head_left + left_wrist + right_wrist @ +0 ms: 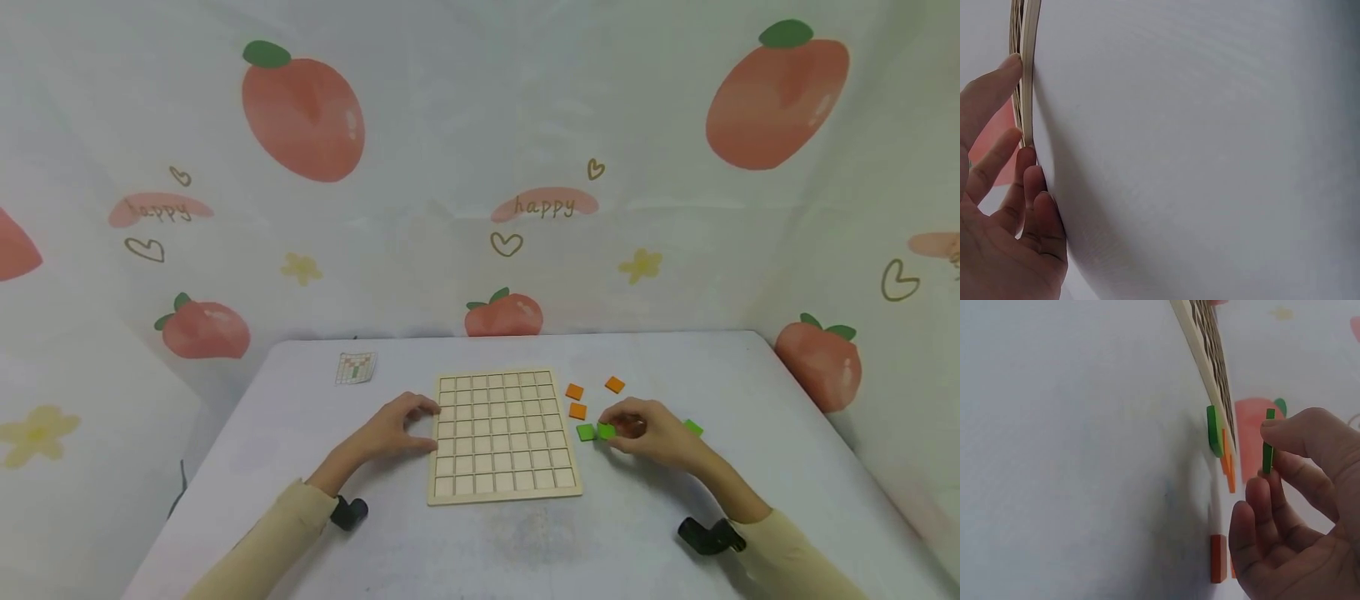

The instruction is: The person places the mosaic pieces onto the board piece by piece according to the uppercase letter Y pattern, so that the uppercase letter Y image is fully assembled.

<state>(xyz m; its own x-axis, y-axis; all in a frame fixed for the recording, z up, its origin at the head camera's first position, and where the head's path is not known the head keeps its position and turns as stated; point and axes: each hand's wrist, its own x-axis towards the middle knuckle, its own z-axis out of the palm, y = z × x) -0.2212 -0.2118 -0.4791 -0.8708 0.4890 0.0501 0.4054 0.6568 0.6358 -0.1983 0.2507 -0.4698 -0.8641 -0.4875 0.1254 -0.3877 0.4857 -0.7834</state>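
- The wooden grid board (500,442) lies flat on the white table (450,550), between both hands, its grid facing up.
- At the board's nine o'clock, the left hand (393,429) has thumb and fingers spread, tips touching the edge without gripping round it, probably to stop it sliding.
- At three o'clock, the right hand (652,429) pinches a green tile (606,431) between thumb and fingertips; holding so thin a piece this way seems to suit its size.
- A second green tile (586,432) lies between board and right hand; a third green tile (692,427) shows partly behind the wrist.
- Three orange tiles (577,411) lie between two and three o'clock, presumably for easy right-hand reach.
- Near ten o'clock, a patterned paper (356,367) lies apart, perhaps for viewing.
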